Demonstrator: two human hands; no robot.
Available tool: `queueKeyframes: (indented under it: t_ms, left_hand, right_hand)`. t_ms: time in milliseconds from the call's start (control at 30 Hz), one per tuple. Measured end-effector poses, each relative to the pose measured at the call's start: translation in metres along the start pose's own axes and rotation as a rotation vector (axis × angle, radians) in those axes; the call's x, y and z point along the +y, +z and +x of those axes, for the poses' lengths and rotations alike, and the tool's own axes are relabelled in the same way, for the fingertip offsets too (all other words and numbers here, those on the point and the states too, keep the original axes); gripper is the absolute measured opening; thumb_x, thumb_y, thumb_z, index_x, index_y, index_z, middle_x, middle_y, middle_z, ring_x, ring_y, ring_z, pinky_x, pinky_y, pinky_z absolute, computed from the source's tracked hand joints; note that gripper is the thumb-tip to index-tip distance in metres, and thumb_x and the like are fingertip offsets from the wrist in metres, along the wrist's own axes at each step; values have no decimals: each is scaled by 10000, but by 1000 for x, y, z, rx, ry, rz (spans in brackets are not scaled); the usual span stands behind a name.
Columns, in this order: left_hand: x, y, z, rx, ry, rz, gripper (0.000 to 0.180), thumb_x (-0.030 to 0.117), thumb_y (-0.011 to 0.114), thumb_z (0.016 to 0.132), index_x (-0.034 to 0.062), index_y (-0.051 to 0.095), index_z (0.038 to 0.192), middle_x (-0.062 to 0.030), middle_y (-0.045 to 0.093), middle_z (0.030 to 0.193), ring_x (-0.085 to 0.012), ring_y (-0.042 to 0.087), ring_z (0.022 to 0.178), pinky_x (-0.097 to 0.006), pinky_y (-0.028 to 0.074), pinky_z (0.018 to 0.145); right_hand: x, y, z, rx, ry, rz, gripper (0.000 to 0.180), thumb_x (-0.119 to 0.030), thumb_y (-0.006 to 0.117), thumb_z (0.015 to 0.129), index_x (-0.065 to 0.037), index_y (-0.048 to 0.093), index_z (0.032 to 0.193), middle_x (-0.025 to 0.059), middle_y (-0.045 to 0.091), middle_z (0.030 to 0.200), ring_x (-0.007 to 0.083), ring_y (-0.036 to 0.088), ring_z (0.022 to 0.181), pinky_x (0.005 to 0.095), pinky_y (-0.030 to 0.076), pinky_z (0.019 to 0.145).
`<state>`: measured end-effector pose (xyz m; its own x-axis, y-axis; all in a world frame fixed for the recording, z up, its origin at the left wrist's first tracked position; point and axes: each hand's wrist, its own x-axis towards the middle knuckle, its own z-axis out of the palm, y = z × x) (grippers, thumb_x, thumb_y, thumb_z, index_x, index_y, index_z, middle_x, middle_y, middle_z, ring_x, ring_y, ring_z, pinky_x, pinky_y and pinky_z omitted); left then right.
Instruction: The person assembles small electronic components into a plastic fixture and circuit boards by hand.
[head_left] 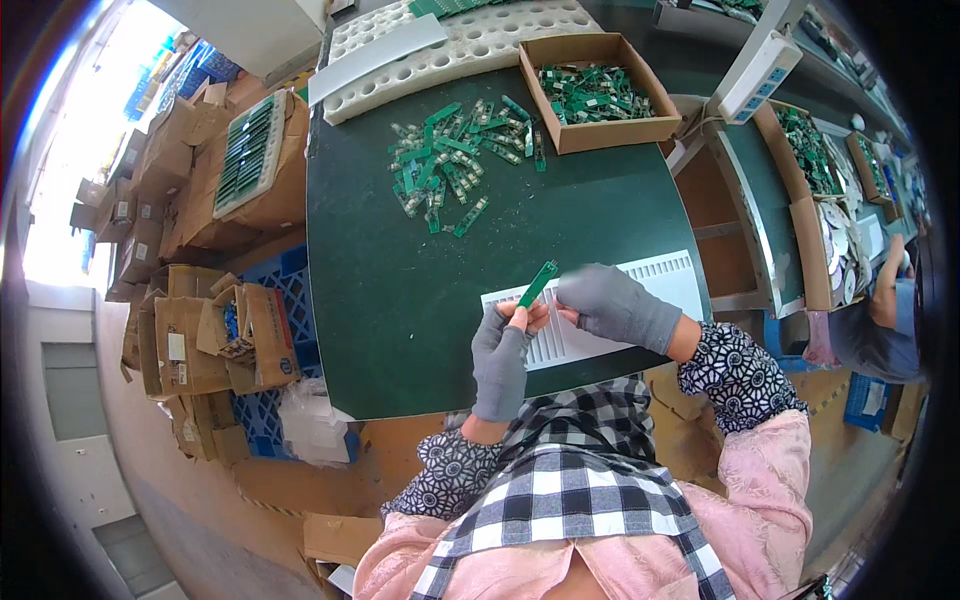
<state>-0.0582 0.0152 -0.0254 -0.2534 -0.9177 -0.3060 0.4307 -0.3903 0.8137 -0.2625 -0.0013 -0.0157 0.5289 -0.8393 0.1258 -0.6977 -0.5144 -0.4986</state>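
Observation:
My left hand (502,360), in a grey fingerless glove, pinches a narrow green circuit board (538,284) between thumb and fingers and tilts it up to the right. Close beside the board is my right hand (622,308), gloved alike, its fingers drawn together; motion blurs part of it, and I cannot make out what they hold. Under both hands lies a white slotted tray (672,279) at the table's near edge. Farther off, a loose heap of small green circuit boards (440,160) is spread on the dark green table (400,310).
An open cardboard box (592,139) of green boards stands behind the heap, next to a white foam tray (375,92) with round holes. To the right, another table carries more boxes, and a person (885,320) sits there. Cardboard cartons (185,345) are stacked at left.

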Motion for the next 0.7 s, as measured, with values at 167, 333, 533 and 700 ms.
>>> queueKeyframes:
  t_ms: [167, 333, 533, 700]
  left_hand:
    - [0, 3, -2, 43, 31, 20, 162, 92, 461, 1025, -26, 566, 1060, -150, 644, 1110, -215, 644, 1040, -354, 505, 989]
    - [-6, 6, -2, 113, 48, -42, 146, 76, 483, 1013, -36, 571, 1046, -163, 644, 1106, -217, 645, 1047, -350, 498, 1005]
    - [0, 5, -6, -18, 101, 269, 95, 35, 529, 978, -42, 580, 999, -121, 630, 1113, -167, 640, 1017, -281, 492, 938]
    - [0, 6, -6, -62, 86, 317, 46, -4, 544, 951, -32, 575, 969, -94, 622, 1115, -134, 636, 979, -245, 495, 882]
  right_hand:
    - [-5, -3, 14, -187, -48, -118, 95, -124, 661, 811, -79, 577, 812, 133, 572, 661, 362, 573, 613, 420, 483, 639]
    - [-1, -11, -9, -5, 165, 511, 110, -139, 643, 861, -54, 574, 865, 44, 569, 656, 177, 560, 569, 296, 466, 589]
    - [-36, 1, -19, 321, 545, 1059, 165, -184, 628, 919, -21, 603, 927, -44, 514, 660, 22, 479, 582, 184, 388, 557]
    - [-41, 14, -16, 460, 598, 889, 154, -173, 656, 895, -22, 636, 912, -63, 451, 612, 40, 398, 567, 225, 346, 536]
